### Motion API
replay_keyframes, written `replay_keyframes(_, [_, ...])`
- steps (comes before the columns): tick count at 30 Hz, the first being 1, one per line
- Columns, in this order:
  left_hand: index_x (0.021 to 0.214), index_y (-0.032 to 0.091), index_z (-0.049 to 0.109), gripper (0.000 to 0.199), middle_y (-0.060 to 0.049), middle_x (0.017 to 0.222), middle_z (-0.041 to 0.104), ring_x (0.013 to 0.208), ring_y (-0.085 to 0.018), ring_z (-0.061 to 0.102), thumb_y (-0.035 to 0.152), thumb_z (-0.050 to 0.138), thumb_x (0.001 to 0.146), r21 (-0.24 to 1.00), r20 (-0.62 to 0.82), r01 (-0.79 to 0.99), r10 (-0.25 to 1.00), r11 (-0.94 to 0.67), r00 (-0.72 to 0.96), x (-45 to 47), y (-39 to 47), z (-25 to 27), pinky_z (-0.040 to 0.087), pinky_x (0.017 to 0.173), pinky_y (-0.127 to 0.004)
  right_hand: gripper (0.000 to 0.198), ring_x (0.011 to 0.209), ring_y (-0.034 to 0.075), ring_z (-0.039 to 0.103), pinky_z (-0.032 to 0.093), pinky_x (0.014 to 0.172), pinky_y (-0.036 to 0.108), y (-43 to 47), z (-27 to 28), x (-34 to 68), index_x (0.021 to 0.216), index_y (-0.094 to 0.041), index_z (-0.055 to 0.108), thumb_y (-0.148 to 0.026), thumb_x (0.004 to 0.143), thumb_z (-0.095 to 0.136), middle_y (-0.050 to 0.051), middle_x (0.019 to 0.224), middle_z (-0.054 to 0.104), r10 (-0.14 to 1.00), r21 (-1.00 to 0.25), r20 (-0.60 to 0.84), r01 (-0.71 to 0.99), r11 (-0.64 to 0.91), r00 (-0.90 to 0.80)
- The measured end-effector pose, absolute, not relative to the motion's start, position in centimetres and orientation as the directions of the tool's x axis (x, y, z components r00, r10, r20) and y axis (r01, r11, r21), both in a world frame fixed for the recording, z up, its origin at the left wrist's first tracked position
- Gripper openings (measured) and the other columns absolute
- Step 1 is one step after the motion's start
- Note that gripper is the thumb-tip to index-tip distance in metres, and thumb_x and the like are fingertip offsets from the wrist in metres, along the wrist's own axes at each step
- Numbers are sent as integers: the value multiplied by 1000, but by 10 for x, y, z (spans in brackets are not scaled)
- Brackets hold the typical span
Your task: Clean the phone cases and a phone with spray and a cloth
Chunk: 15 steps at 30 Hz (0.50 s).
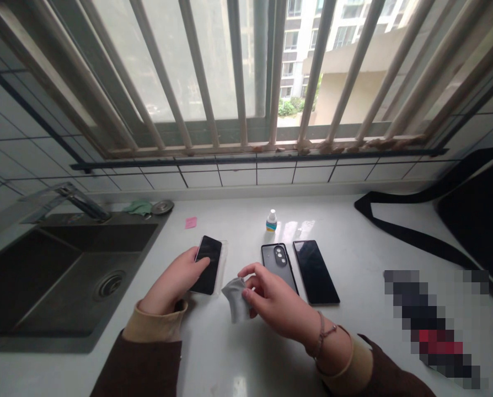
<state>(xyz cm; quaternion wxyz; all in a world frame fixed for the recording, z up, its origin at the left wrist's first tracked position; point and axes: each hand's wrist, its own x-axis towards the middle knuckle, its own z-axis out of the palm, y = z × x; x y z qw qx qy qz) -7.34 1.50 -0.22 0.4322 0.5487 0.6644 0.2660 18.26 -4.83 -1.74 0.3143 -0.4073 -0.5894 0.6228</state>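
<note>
My left hand grips a dark-screened smartphone by its left side, thumb on the screen, the other fingers mostly hidden. Along the phone's right edge shows a clear phone case; whether the phone lies on it I cannot tell. Between thumb and fingers, my right hand pinches a small grey cloth, just right of that phone and apart from it. Beyond the right hand, partly covered by it, lies a dark phone case with camera cutouts. A second smartphone rests face up beside the case.
A small white-capped bottle stands behind the case. A pink sticky note lies at the left. The sink with its faucet borders the counter's left side. On the right are a black strap and a pixelated object.
</note>
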Motion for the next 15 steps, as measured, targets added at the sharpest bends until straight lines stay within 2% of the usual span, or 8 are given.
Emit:
replay_keyframes(7, [102,18,67,42,-9,93,77,84,-30,73,53,71,79,753,-237,626,971,203,-29,-77,19,-10,51,70,-35,25,79,18,70,55,71,30,-49,-13,183,121,-20,67,-16,96,66,2,91,75,894,-976,-163,202,-83,-417])
replay_keyframes(11, [108,20,63,44,-6,90,75,84,-29,72,56,69,83,631,-172,748,977,205,-123,-78,18,-16,48,70,-34,27,77,17,69,53,70,29,-49,-11,183,120,-20,67,-15,94,66,2,90,74,906,-966,-183,242,-93,-382])
replay_keyframes(15, [113,20,62,46,-7,90,73,86,-30,71,57,67,86,521,-144,830,979,200,-145,-74,16,-16,46,69,-33,25,75,16,65,49,69,28,-49,-10,184,118,-20,65,-14,94,63,-1,86,70,925,-956,-154,289,-50,-347])
